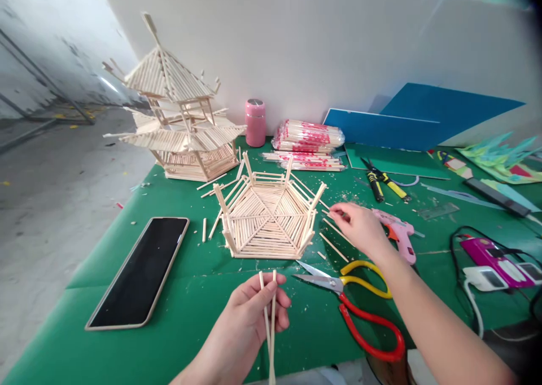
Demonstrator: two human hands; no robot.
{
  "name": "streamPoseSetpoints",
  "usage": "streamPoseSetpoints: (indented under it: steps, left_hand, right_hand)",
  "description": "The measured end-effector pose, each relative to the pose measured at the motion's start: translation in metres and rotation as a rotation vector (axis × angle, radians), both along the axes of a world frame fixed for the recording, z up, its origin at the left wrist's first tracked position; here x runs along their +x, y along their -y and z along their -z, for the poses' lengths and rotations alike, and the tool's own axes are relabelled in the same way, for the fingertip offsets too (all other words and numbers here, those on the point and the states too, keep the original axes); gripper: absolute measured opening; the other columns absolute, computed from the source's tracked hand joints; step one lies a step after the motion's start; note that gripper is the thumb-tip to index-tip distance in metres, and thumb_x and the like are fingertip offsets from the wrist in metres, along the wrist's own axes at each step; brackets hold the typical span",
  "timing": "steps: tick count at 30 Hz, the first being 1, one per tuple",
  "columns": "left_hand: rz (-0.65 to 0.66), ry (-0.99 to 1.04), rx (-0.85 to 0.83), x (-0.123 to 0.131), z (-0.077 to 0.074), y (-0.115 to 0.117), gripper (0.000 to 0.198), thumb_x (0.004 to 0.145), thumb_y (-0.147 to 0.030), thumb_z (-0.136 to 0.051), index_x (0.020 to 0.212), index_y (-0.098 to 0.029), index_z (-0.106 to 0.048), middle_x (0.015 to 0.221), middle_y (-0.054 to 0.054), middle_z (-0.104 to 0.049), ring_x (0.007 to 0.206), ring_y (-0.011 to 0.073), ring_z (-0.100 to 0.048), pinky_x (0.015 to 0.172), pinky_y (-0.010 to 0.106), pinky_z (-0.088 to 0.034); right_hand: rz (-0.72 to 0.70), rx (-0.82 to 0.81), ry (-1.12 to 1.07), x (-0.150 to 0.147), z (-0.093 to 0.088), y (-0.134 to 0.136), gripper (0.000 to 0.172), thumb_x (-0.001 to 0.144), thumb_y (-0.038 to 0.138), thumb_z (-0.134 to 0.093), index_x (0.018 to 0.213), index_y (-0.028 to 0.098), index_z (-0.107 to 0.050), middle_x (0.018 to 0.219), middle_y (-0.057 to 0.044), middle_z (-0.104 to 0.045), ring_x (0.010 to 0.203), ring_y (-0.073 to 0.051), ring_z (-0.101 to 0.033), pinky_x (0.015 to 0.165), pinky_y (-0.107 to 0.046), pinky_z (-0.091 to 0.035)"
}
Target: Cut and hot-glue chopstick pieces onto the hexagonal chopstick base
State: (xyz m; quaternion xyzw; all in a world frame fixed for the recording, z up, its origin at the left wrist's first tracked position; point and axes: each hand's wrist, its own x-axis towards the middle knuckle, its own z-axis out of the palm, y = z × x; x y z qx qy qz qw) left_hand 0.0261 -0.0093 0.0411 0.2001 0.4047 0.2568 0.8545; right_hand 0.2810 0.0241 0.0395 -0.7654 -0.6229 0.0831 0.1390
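Note:
My left hand [249, 323] is closed round two thin wooden sticks [269, 323], held upright near the table's front edge. My right hand [358, 227] reaches out to the right of a hexagonal stick frame [266, 218] and pinches the end of a loose stick [334, 213] lying on the green mat [190, 294]. More loose sticks [334, 246] lie just below that hand. Behind the frame stands a tiered pagoda model [178, 119] made of the same sticks.
Scissors [355, 306] with red and yellow handles lie front right. A pink glue gun [398, 232], cutters [381, 184], packs of chopsticks [307, 139], a pink flask [256, 122] and a phone [141, 269] are on the table. Cables and chargers [495, 266] sit far right.

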Motion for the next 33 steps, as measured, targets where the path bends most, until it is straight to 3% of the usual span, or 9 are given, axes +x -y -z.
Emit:
streamPoseSetpoints:
  steps: [3,8,15,21,24,26,29,33]
  left_hand:
    - [-0.017,0.016,0.001,-0.002,-0.001,-0.001,0.011,0.080,-0.023,-0.058,0.085,-0.014,-0.058,0.070,0.003,-0.062,0.056,0.0104,-0.057,0.056,0.023,-0.042]
    - [-0.079,0.014,-0.012,-0.006,-0.002,0.004,0.012,0.080,-0.024,-0.059,0.086,-0.014,-0.058,0.071,0.003,-0.063,0.060,0.0129,-0.060,0.065,0.030,-0.046]
    - [-0.116,0.047,-0.009,-0.014,-0.001,0.009,0.014,0.081,-0.026,-0.057,0.088,-0.014,-0.057,0.070,0.004,-0.062,0.058,0.0131,-0.060,0.063,0.030,-0.046]
    - [-0.115,0.069,-0.005,-0.016,-0.003,0.010,0.012,0.083,-0.024,-0.053,0.089,-0.013,-0.057,0.072,0.004,-0.062,0.059,0.0125,-0.059,0.064,0.029,-0.046]
    - [-0.098,0.061,-0.010,-0.015,-0.003,0.012,0.012,0.083,-0.023,-0.054,0.089,-0.013,-0.057,0.072,0.005,-0.062,0.059,0.0130,-0.059,0.064,0.030,-0.046]
    - [-0.094,0.053,-0.008,-0.016,-0.004,0.013,0.011,0.083,-0.023,-0.054,0.088,-0.013,-0.057,0.071,0.005,-0.062,0.058,0.0131,-0.059,0.063,0.030,-0.046]
    - [-0.102,0.037,0.004,-0.021,-0.005,0.014,0.012,0.082,-0.023,-0.056,0.087,-0.013,-0.057,0.071,0.005,-0.062,0.058,0.0132,-0.059,0.063,0.029,-0.046]
    - [-0.113,0.016,0.025,-0.032,-0.005,0.014,0.012,0.080,-0.022,-0.059,0.088,-0.013,-0.058,0.071,0.004,-0.063,0.059,0.0127,-0.059,0.063,0.028,-0.046]
  right_hand:
    - [0.044,-0.080,0.099,0.010,0.002,-0.022,0.021,0.087,0.027,-0.047,0.102,0.017,-0.058,0.091,-0.005,-0.064,0.082,-0.017,-0.060,0.073,-0.033,-0.047]
    - [-0.003,-0.275,0.197,0.015,0.012,-0.053,0.027,0.086,0.030,-0.051,0.110,0.016,-0.053,0.110,-0.007,-0.057,0.091,-0.018,-0.059,0.077,-0.038,-0.049]
    - [0.008,-0.292,0.239,0.015,0.012,-0.059,0.025,0.086,0.030,-0.052,0.106,0.015,-0.055,0.104,-0.006,-0.059,0.087,-0.017,-0.060,0.074,-0.036,-0.050]
    - [0.056,-0.021,0.159,0.029,-0.018,-0.024,0.013,0.080,0.025,-0.053,0.084,0.017,-0.062,0.069,-0.003,-0.065,0.062,-0.017,-0.061,0.055,-0.026,-0.044]
    - [0.033,0.133,0.099,0.037,-0.037,0.008,0.025,0.086,0.035,-0.044,0.087,0.018,-0.063,0.074,-0.004,-0.066,0.060,-0.015,-0.060,0.051,-0.024,-0.043]
    - [0.014,0.235,0.089,0.040,-0.047,0.031,0.027,0.086,0.035,-0.043,0.089,0.017,-0.063,0.088,-0.007,-0.065,0.075,-0.017,-0.062,0.060,-0.025,-0.046]
    - [-0.134,0.420,0.123,0.040,-0.054,0.063,0.018,0.084,0.027,-0.050,0.092,0.019,-0.063,0.097,-0.007,-0.065,0.090,-0.018,-0.060,0.077,-0.027,-0.045]
    - [-0.422,0.521,0.282,0.030,-0.055,0.090,0.023,0.081,0.013,-0.053,0.100,0.023,-0.062,0.100,-0.007,-0.065,0.097,-0.021,-0.059,0.082,-0.036,-0.044]
